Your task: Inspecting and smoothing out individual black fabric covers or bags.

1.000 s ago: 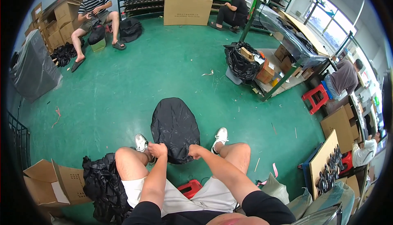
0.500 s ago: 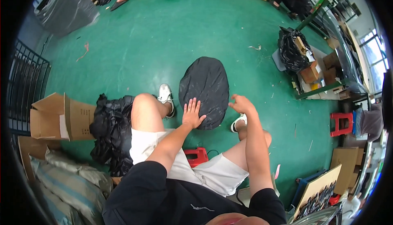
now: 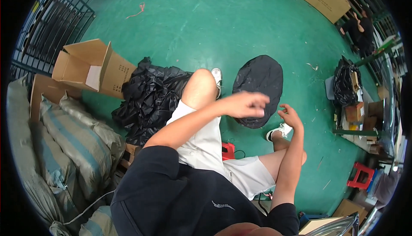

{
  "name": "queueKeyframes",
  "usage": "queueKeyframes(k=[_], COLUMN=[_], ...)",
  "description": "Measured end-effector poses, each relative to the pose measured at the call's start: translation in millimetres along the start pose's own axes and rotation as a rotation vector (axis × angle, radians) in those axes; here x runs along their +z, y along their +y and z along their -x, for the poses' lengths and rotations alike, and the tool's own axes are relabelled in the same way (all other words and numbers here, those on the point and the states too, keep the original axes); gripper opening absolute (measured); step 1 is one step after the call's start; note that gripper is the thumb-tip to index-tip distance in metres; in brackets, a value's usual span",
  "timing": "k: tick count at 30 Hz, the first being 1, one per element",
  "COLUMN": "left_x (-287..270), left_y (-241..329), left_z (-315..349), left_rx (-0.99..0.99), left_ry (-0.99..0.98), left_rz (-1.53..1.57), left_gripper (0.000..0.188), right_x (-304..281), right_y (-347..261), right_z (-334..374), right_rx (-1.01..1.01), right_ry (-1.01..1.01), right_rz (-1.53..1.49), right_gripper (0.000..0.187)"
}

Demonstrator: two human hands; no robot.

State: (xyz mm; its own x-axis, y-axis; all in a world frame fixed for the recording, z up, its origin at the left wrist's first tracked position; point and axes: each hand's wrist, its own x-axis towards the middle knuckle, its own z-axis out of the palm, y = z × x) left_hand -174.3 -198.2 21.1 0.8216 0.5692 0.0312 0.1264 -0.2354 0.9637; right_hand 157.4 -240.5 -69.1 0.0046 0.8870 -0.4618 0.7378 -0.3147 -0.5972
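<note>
A flat, oval black fabric piece (image 3: 259,75) lies on the green floor between my feet. My left hand (image 3: 248,104) hangs over its near part, holding nothing. Its fingers are stretched forward and a little blurred by motion. Just right of the oval's edge is my right hand (image 3: 290,116), raised and empty, with the fingers loosely bent and apart. To my left, beside my knee, a heap of crumpled black sheet material (image 3: 150,96) spreads over the floor.
An open cardboard box (image 3: 116,70) stands behind the heap. Stuffed woven sacks (image 3: 79,133) lean at the left. Part of a red stool (image 3: 228,151) shows beneath me; another red stool (image 3: 361,175) stands right. A shelf (image 3: 358,132) with a black bag (image 3: 346,81) is farther right. Another person (image 3: 364,32) sits at the far right.
My view has swung to the left, so the scene sits farther right. My left hand has lifted off the oval piece and moved right across it. The right hand stays beside its edge.
</note>
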Motion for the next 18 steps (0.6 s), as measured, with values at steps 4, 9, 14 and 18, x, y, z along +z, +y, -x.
queueKeyframes(k=[4,9,14,18], left_x=[-108,-182,-126,-79], left_y=[-22,-189,-262,-288], left_z=[82,264,359,351], left_rx=[-0.041,-0.692,-1.185,-1.510], left_ry=[0.798,1.016,0.790,0.677], left_rz=[-0.181,-0.673,-0.680,-0.647], left_gripper=[0.040,0.035,0.039,0.088], right_x=[-1,-8,-20,-29], right_y=[-8,-1,56,83], right_z=[15,31,39,53], right_rx=[0.057,0.018,0.103,0.411], right_ry=[-0.046,-0.071,-0.013,-0.003], right_rz=[-0.003,-0.236,-0.067,-0.081], right_gripper=[0.048,0.044,0.040,0.033])
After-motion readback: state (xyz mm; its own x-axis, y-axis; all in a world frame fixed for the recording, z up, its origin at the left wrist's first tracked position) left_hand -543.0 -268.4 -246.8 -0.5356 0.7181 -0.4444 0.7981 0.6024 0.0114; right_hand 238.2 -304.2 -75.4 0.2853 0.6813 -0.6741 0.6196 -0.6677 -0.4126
